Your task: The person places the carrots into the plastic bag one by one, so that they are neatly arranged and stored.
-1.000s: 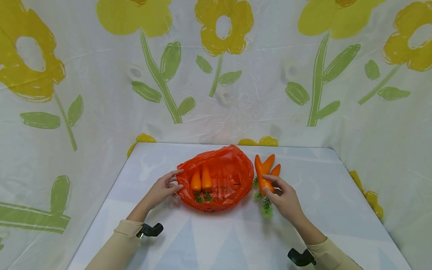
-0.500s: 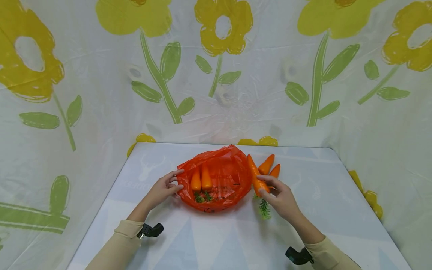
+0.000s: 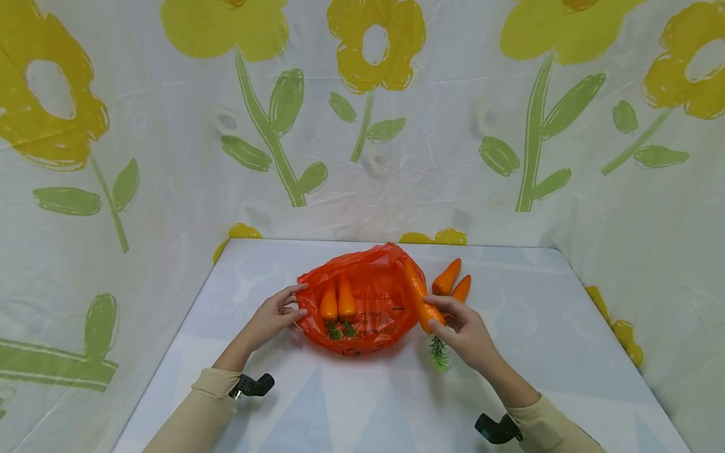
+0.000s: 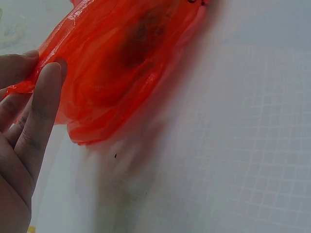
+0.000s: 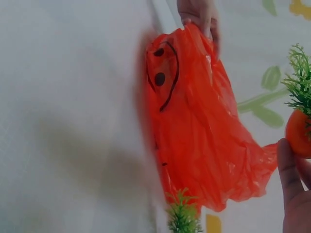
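Observation:
A red plastic bag (image 3: 362, 345) stands with its mouth spread toward the camera. Two orange carrots with green tops lie inside it, a left carrot (image 3: 328, 304) and a right carrot (image 3: 347, 301). My left hand (image 3: 270, 322) pinches the bag's left rim; the left wrist view shows thumb and finger on the thin red plastic (image 4: 107, 82). In my right hand (image 3: 469, 328) is another carrot (image 3: 418, 294), gripped near its leafy end. Its tip points up and overlaps the bag's right rim. The right wrist view shows that carrot's leafy top (image 5: 300, 77) and the bag's outside (image 5: 194, 131).
Just right of the bag on the white table (image 3: 544, 352) lie two more carrots, a longer one (image 3: 447, 277) and a shorter one (image 3: 463, 288) partly behind my right hand. A flower-printed sheet (image 3: 430, 151) hangs behind and beside the table.
My right hand has lifted the carrot away from the others and carried it left to the bag's right rim. My left hand and the bag have stayed nearly still.

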`<state>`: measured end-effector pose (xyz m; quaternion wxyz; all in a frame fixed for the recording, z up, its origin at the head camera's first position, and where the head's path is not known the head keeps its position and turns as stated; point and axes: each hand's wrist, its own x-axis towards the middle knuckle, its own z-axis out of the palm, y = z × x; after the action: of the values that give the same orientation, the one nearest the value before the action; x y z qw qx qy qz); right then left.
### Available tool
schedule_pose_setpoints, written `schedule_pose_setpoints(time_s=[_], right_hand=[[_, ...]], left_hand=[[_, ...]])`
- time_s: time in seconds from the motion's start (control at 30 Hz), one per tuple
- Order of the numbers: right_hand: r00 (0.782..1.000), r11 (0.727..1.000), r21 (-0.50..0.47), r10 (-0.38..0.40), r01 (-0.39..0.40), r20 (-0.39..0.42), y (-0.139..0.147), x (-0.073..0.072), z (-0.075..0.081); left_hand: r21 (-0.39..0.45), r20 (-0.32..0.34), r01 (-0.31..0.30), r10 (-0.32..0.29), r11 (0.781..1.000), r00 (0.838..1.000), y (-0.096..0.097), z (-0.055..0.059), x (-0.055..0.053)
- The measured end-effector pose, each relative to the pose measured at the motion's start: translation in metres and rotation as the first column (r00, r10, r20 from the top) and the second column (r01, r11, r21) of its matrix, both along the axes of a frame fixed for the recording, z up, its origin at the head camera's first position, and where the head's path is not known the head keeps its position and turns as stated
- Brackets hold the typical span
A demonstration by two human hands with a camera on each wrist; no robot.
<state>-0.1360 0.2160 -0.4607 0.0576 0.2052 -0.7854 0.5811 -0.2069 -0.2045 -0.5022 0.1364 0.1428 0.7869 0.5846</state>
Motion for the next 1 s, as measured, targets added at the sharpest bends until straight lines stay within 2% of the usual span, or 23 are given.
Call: schedule_pose_setpoints(time_s=[0.63,1.0], right_hand=[[0.997,0.997,-0.013,0.071,-0.071,0.009,-0.021,-0.006,-0.007],[0.995,0.997,-0.016,0.079,-0.078,0.057,-0.034,-0.005,-0.007]], left_hand=[[0.002,0.010,-0.003,0.003,1.000,1.000,0.001,0.000,0.000],[0.002,0.011,-0.006,0.006,1.000,1.000,0.001,0.000,0.000]])
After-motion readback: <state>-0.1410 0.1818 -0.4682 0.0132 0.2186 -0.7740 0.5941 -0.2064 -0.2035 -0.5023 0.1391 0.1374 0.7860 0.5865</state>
